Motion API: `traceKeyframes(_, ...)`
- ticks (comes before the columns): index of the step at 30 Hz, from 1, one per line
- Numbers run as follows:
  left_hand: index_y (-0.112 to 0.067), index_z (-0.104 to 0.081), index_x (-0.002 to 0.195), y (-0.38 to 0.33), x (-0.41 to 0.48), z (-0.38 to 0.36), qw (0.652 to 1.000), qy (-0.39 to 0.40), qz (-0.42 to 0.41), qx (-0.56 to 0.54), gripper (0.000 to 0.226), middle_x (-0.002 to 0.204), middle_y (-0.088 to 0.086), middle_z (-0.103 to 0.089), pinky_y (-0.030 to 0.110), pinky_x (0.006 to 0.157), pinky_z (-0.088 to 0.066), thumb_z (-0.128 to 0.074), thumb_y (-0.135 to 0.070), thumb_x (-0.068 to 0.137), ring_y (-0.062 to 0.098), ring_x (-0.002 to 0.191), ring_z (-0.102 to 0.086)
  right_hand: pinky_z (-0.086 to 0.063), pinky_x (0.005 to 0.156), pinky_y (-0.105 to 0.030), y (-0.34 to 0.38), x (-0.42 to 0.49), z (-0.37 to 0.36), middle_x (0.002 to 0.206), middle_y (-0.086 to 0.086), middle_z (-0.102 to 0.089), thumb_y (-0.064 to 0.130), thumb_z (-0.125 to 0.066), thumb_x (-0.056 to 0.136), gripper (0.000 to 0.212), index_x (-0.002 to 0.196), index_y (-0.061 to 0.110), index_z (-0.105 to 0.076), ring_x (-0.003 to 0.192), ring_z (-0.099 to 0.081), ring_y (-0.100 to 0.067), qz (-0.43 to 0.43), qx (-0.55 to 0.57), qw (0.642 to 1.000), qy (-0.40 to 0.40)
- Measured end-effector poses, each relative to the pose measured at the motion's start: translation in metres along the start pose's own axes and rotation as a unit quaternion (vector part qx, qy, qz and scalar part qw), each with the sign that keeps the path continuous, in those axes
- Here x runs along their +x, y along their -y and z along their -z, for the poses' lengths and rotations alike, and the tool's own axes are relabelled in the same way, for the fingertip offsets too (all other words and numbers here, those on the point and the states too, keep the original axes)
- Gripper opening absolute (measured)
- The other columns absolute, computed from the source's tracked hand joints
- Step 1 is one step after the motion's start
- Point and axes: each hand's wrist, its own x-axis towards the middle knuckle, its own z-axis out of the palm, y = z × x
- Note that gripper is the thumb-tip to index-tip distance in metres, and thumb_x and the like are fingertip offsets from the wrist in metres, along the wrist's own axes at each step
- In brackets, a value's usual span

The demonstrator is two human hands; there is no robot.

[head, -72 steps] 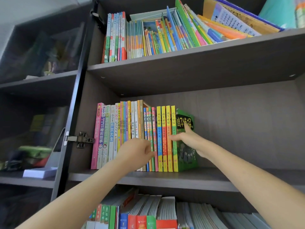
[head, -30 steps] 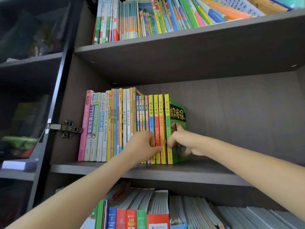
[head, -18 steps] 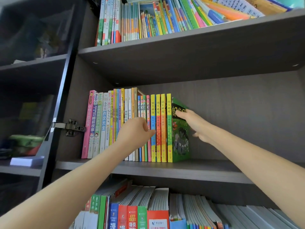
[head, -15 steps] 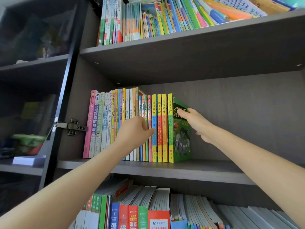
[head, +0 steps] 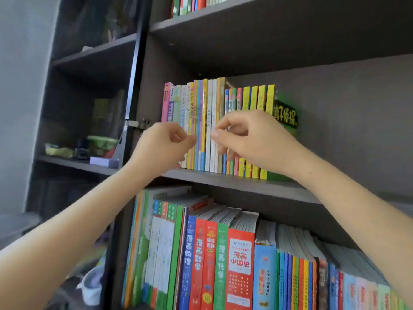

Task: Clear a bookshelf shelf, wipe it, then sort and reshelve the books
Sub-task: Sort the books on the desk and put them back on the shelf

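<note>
Dark wood-grain shelving filled the view, and on the middle shelf (head: 234, 183) a row of books (head: 207, 104) stood upright, packed against the shelf's left end and closed off on its right by a green-covered book (head: 287, 117) turned partly face-out. Both hands were raised in front of that row, close together but not touching. The left hand (head: 165, 146) had its fingers curled and its thumb tip at the spines near the left end. The right hand (head: 252, 142) was likewise curled, its fingertips (head: 215, 133) at the pale spines in the middle. Blur made it impossible to tell whether either hand pinched a spine or only brushed it.

Judging by the tidy row, the work looked to be at reshelving, with the books being squared up. The next move would call for a light press to bring the spines flush with the shelf's front edge without toppling the loose end of the row. Beneath it, the lower books (head: 223, 265) crowded another shelf.
</note>
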Motion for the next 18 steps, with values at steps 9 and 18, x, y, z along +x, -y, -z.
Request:
traceKeyframes(9,-0.006,-0.066,0.075,0.06,-0.19,0.13,0.97,0.029,0.232,0.06,0.026,0.068,0.007,-0.069,0.033,0.064,-0.059,-0.064,-0.028,0.089,0.018,0.059,-0.065,-0.047,0.053,-0.015,0.083,-0.08,-0.145,0.072,-0.002,-0.072,0.027,-0.06,0.092,0.013,0.089,0.017,-0.068,0.059,-0.068,-0.015,0.029,0.231,0.923,0.307)
traceKeyframes(18,-0.013,-0.06,0.07,0.083,-0.364,0.285,0.923,-0.065,0.372,0.074,0.023,0.064,0.006,-0.065,0.021,0.047,-0.051,-0.06,-0.02,0.092,0.016,0.053,-0.062,-0.046,0.055,-0.013,0.246,-0.187,-0.255,0.078,-0.001,-0.072,0.028,-0.057,0.095,0.017,0.096,0.015,-0.068,0.062,-0.065,-0.008,0.06,0.313,0.81,0.493)
